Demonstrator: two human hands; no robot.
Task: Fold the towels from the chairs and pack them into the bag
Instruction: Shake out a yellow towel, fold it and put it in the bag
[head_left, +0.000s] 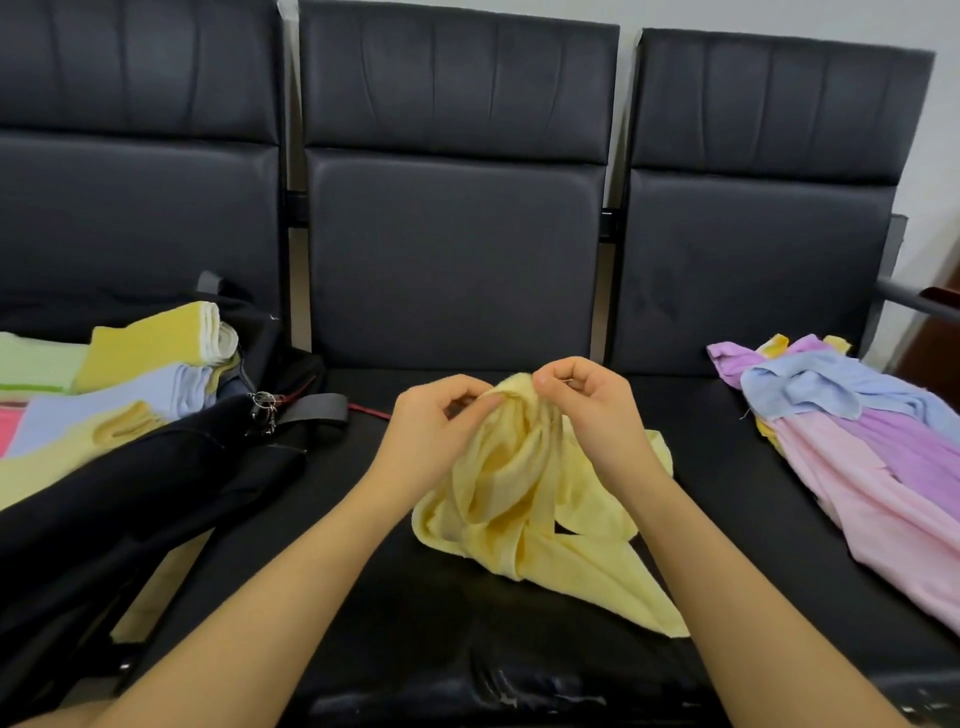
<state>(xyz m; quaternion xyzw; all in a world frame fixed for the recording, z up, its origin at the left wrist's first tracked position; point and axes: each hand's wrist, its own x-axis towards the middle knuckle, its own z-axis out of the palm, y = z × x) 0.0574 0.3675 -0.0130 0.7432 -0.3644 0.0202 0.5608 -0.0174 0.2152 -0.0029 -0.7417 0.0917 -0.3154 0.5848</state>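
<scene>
**Hands hunt for a corner of crumpled yellow towel**

The left hand and right hand each pinched the top of a yellow towel bunched on the middle chair seat. Spreading the grips apart along one edge should shake it flat. The bag lay left, unfolded towels right.
</scene>
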